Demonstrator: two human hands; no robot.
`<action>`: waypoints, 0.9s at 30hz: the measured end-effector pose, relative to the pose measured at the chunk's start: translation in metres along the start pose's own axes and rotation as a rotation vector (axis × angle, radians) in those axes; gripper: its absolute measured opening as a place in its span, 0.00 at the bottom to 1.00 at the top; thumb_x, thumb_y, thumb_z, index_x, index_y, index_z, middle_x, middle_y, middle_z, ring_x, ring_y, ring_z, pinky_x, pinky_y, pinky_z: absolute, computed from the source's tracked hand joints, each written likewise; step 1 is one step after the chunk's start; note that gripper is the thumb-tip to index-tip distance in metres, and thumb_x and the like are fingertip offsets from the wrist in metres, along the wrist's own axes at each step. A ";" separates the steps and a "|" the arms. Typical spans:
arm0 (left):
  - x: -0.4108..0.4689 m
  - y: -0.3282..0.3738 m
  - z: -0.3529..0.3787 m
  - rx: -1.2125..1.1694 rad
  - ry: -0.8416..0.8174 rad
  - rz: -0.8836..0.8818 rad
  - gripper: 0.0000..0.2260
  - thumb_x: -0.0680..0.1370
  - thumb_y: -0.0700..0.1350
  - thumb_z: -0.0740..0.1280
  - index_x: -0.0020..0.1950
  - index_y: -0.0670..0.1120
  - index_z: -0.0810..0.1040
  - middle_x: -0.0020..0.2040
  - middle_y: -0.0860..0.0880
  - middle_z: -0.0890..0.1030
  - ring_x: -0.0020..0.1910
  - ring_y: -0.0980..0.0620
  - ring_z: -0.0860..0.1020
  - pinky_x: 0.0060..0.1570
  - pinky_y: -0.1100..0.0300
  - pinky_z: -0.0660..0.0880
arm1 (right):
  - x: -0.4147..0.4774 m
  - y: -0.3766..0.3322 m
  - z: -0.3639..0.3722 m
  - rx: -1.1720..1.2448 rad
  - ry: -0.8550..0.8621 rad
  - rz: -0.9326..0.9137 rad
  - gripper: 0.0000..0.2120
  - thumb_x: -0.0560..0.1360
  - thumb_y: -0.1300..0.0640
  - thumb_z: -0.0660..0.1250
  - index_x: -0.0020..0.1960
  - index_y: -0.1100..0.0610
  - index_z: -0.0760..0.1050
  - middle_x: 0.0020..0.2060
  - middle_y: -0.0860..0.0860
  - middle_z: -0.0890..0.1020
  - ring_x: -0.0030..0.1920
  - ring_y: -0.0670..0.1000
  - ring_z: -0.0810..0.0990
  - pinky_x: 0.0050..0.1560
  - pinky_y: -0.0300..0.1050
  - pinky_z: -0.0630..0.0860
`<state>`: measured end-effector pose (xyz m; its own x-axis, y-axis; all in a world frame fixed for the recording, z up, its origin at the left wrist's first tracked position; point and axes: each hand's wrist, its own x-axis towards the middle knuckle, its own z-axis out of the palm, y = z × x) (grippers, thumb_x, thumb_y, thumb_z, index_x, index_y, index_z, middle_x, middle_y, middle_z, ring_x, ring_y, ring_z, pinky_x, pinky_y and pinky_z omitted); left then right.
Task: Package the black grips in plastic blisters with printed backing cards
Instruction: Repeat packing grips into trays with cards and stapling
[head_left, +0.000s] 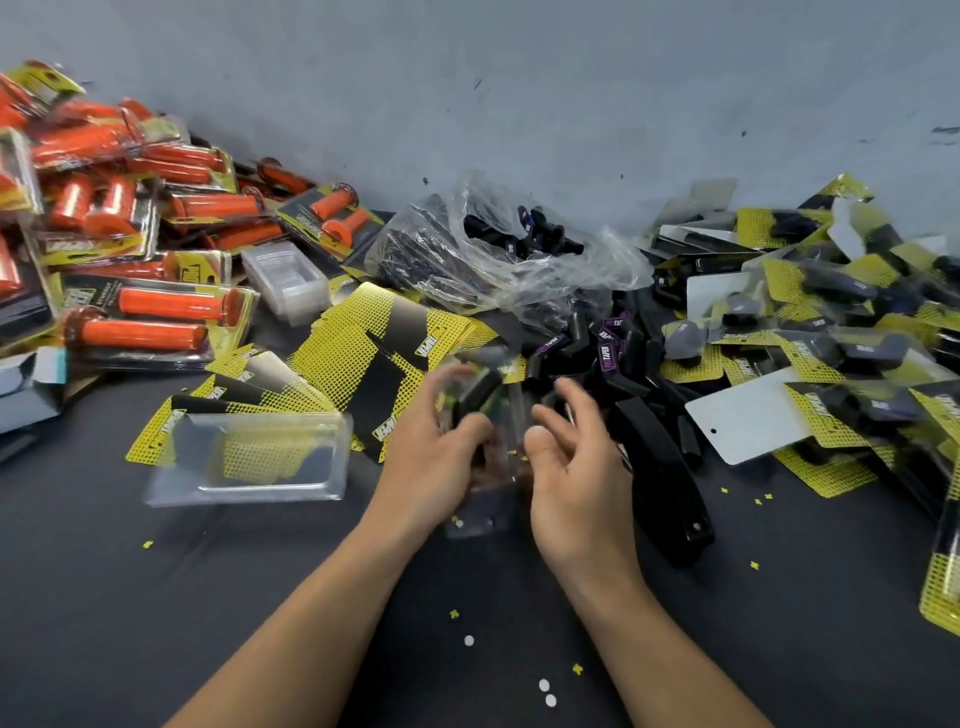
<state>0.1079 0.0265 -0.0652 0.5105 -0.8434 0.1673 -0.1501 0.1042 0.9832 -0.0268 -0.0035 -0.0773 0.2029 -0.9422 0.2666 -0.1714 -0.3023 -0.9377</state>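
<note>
At left hand (434, 447): one grip (478, 393); one blister (488, 506).

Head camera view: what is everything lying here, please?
orange grip packs: many, orange, left pile
backing cards: fanned stack, yellow-black, centre-left
empty blister: one, clear, on the cards
blister stack: one, clear, behind the cards
plastic bag: one, clear, centre back
loose black grips: heap, black, centre
black grip packs: many, yellow-black cards, right pile
long black object: one, black, front right
paper bits: several, yellow and white, scattered
table: one, dark grey, underneath
left hand: one, grips held blister, centre
right hand: one, fingers curled beside it, grasp unclear
</note>
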 end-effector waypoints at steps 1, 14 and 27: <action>0.003 0.002 -0.004 -0.048 0.074 0.027 0.21 0.69 0.44 0.69 0.59 0.61 0.78 0.43 0.41 0.84 0.40 0.35 0.82 0.43 0.35 0.82 | 0.001 0.001 0.007 -0.063 -0.020 -0.011 0.17 0.81 0.63 0.63 0.62 0.46 0.81 0.45 0.40 0.86 0.47 0.35 0.83 0.50 0.38 0.81; 0.014 0.018 -0.035 -0.503 0.466 0.139 0.21 0.75 0.33 0.68 0.63 0.54 0.80 0.43 0.42 0.84 0.41 0.46 0.81 0.42 0.52 0.79 | 0.036 -0.011 0.095 -0.891 -0.476 -0.720 0.28 0.84 0.55 0.57 0.83 0.56 0.57 0.84 0.52 0.54 0.84 0.57 0.43 0.82 0.54 0.39; 0.012 0.019 -0.034 -0.522 0.399 0.140 0.21 0.75 0.37 0.67 0.63 0.56 0.78 0.40 0.43 0.83 0.31 0.45 0.78 0.29 0.55 0.77 | 0.005 -0.009 0.059 -0.758 -0.125 -0.817 0.10 0.63 0.67 0.76 0.37 0.53 0.80 0.34 0.47 0.81 0.41 0.50 0.82 0.56 0.51 0.79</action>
<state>0.1399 0.0362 -0.0417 0.8051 -0.5543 0.2111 0.1406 0.5241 0.8400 0.0324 0.0026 -0.0803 0.6108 -0.4124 0.6759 -0.4763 -0.8733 -0.1024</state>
